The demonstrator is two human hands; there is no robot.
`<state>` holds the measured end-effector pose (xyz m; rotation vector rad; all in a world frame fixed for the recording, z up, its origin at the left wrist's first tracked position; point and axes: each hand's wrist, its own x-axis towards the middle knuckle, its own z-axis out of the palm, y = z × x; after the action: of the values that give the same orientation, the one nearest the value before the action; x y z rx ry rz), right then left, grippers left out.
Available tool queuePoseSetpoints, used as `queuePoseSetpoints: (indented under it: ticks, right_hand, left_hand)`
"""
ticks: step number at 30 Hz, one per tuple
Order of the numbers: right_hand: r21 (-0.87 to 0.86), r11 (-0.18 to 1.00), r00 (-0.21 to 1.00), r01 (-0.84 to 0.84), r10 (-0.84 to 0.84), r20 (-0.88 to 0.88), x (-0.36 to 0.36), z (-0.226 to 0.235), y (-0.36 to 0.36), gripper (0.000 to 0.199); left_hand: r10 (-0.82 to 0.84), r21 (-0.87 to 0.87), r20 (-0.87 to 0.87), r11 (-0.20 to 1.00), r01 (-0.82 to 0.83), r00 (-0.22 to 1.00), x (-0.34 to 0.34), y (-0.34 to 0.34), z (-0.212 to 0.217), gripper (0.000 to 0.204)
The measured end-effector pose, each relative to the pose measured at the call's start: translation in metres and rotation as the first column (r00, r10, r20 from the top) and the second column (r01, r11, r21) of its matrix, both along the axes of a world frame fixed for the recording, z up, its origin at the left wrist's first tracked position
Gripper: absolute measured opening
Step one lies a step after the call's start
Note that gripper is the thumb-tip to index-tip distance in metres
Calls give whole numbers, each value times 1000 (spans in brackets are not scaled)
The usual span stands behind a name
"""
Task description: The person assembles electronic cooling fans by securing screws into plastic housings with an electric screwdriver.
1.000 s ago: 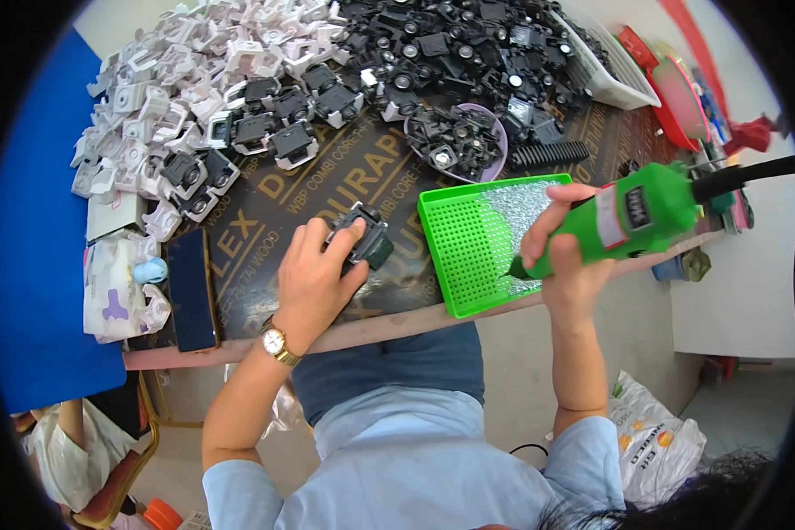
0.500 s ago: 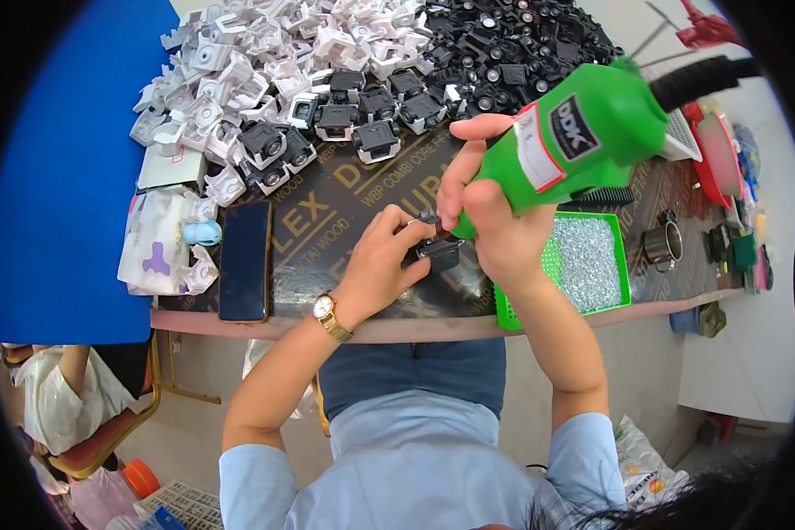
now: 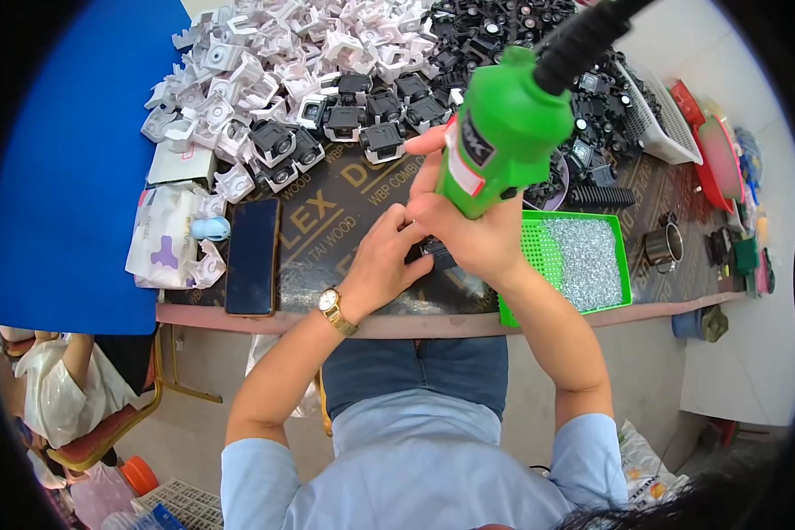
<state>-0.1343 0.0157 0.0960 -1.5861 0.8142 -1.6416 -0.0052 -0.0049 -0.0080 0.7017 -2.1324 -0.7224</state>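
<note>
A green electric screwdriver (image 3: 517, 119) is in the grip of my right hand (image 3: 477, 225), its fingers wrapped round the lower body. It stands nearly upright, and its tip is hidden behind that hand. Just to the left, my left hand (image 3: 384, 256) is closed on a small black plastic part (image 3: 439, 254) at the table's near side. Much of this part is covered by my fingers. The screwdriver's working end is over or close to the part; whether it touches cannot be seen.
White plastic housings (image 3: 238, 66) and black parts (image 3: 596, 132) are heaped at the back. Several white-and-black assemblies (image 3: 382, 140) lie before them. A green tray (image 3: 625, 265) of small silver pieces stands right, beside a metal cup (image 3: 661, 247). A phone (image 3: 253, 256) lies left.
My right hand has swung the screwdriver to the left and more upright, and its cable has swung over too. My left hand stays almost in place on the black part.
</note>
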Motion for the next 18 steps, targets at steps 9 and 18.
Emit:
queuePoseSetpoints:
  ticks: [9,18]
  right_hand:
    - [169,941,956,-293,282,84,0,4,-13,37]
    - [144,987,977,-72,99,-190,2,-6,-10,40]
  left_hand:
    - [-41,51,27,998,39,999,6,-1,-2,32]
    - [-59,254,141,967,22,988,3,-1,-2,39]
